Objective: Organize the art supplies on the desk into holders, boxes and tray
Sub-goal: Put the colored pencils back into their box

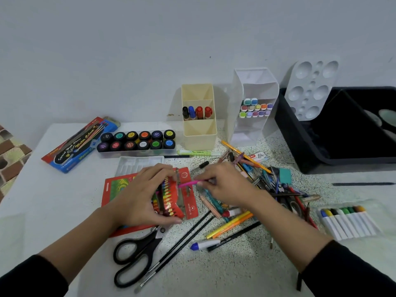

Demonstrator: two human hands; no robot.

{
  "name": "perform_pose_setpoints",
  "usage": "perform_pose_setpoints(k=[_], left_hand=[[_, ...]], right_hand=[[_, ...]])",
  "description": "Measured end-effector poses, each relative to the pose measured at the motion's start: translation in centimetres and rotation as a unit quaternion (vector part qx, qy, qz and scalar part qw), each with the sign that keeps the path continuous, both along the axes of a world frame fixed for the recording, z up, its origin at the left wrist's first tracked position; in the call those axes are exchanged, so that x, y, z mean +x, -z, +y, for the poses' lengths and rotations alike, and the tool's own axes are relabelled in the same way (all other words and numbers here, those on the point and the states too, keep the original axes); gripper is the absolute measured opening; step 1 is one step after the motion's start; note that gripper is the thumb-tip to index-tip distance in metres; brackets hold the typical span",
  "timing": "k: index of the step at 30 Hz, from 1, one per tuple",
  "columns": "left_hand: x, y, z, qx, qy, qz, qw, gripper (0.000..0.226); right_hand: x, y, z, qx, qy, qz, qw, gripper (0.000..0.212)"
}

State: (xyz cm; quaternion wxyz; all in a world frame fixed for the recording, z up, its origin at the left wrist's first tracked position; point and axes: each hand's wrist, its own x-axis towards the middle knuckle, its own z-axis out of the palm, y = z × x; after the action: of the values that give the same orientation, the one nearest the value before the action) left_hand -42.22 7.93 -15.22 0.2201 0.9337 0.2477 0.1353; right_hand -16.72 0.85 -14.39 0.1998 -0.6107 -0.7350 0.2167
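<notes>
The left hand (147, 194) curls around the open red pencil box (171, 196), hiding its middle, while the right hand (222, 183) pinches a pink pencil (188, 184) at its mouth.

Left hand (147, 196) and right hand (225, 185): both bare. Behind each wrist the forearm is uncovered up to a cuff. Left sleeve (32, 277) and right sleeve (351, 269): plain black fabric, each cuff ending well behind the wrist. Right sleeve: a narrow dark strip shows at the cuff edge, on the side toward the left hand
</notes>
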Motion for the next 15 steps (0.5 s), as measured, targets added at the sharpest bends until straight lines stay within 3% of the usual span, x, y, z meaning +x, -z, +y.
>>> perform_pose_setpoints(k=[3, 8, 15], left_hand=[[0.5, 0.3, -0.4, 0.016, 0.007, 0.008, 1.0, 0.092], [0.7, 0.6, -0.6, 0.048, 0.007, 0.0, 0.999, 0.089], [0.8, 0.6, -0.4, 0.035, 0.013, -0.012, 0.999, 0.084]], right_hand=[[-2.0, 0.8, -0.1, 0.038, -0.016, 0.001, 0.999, 0.016], [-0.9, 1.6, -0.5, 0.069, 0.078, 0.034, 0.994, 0.026], [-1.7, 1.9, 0.7, 0.071, 0.031, 0.005, 0.997, 0.013]])
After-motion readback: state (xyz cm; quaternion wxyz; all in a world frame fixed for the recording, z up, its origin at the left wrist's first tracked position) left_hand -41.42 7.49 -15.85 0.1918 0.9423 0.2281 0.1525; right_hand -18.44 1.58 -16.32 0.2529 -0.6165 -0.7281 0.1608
